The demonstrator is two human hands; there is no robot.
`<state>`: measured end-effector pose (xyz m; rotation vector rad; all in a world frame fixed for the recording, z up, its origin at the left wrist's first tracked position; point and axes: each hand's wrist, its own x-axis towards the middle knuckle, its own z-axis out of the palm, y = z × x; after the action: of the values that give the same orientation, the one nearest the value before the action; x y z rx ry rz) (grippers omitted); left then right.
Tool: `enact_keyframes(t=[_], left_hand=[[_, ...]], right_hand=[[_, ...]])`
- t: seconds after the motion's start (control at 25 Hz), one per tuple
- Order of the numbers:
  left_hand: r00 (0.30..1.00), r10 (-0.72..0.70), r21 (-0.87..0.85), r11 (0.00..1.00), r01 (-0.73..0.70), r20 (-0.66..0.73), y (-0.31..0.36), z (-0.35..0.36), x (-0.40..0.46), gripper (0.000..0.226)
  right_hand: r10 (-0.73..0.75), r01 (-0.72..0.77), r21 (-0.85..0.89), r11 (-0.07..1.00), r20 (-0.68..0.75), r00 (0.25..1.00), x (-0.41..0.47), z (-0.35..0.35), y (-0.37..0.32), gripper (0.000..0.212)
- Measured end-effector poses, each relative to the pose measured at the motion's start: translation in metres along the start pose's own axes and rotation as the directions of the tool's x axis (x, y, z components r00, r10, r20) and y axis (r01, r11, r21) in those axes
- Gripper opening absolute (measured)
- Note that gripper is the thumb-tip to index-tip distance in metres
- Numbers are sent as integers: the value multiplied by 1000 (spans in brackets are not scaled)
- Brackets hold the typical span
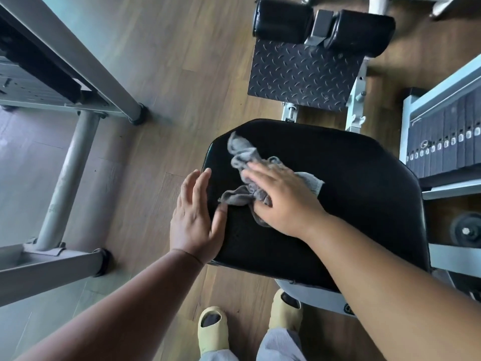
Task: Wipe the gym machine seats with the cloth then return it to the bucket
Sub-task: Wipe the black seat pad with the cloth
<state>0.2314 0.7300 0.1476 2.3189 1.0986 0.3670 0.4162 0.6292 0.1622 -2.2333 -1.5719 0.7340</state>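
Both forearms are extended over the seat (351,204). At its 9 o'clock edge, the cloth (240,155) is pressed flat beneath the right hand (282,201), fingers straight, for wiping contact. Bracing is provided by the left hand (196,220), fingers spread.

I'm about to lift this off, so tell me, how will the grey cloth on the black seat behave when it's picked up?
The grey cloth looks floppy: it lies bunched in loose folds under the right hand on the seat, so it will probably droop and trail. It seems thin, so likely light, unless damp.
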Motion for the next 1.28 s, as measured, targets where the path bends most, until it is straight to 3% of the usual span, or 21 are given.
enact_keyframes(t=[0.08,0.12,0.2,0.28,0.36,0.44,0.48,0.56,0.6,0.68,0.84,0.88,1.08,1.16,1.28], left_hand=[[1000,18,-1,1000,-18,-7,-2,0,1,64],[1000,23,-39,999,-24,-10,-2,0,1,64],[1000,0,-217,976,-7,-32,-1,-5,1,62],[992,-86,-343,938,49,-92,1,-17,7,57],[985,-99,-176,982,74,-139,8,-31,9,48],[998,64,164,985,-60,-20,24,-33,6,48],[990,101,280,952,-126,103,34,-26,5,56],[969,17,387,915,-114,246,56,-5,11,79],[965,-46,407,911,-66,258,65,6,19,85],[961,-74,423,905,-48,267,74,22,29,80],[925,251,350,871,-344,286,49,4,-14,59],[910,278,346,858,-380,309,35,-7,-26,59],[955,56,403,898,-176,292,24,-2,39,62],[931,107,414,873,-256,350,48,19,64,63],[841,264,381,799,-465,472,60,21,31,68]], right_hand=[[203,-193,72,978,-165,965,3,7,-15,59],[233,-221,83,972,-184,955,10,10,-31,58],[118,-95,215,972,-98,988,18,13,-63,60],[-10,8,524,852,1,1000,9,3,-70,62],[67,33,651,758,-128,989,-13,-14,-46,65],[259,-83,508,857,-285,923,-39,-23,-10,54],[306,-211,312,926,-296,905,-51,-23,6,47],[340,-362,-87,928,-202,919,-70,-17,27,46],[342,-367,-179,913,-156,927,-75,-10,33,51],[317,-342,-215,915,-142,938,-78,-2,39,56],[301,-338,-185,923,-201,932,-79,-1,43,54],[300,-340,-194,920,-208,931,-79,0,43,54],[303,-346,-231,909,-201,931,-76,3,41,56],[298,-344,-219,913,-215,930,-77,2,43,55],[280,-324,-189,927,-226,933,-78,3,48,53]])
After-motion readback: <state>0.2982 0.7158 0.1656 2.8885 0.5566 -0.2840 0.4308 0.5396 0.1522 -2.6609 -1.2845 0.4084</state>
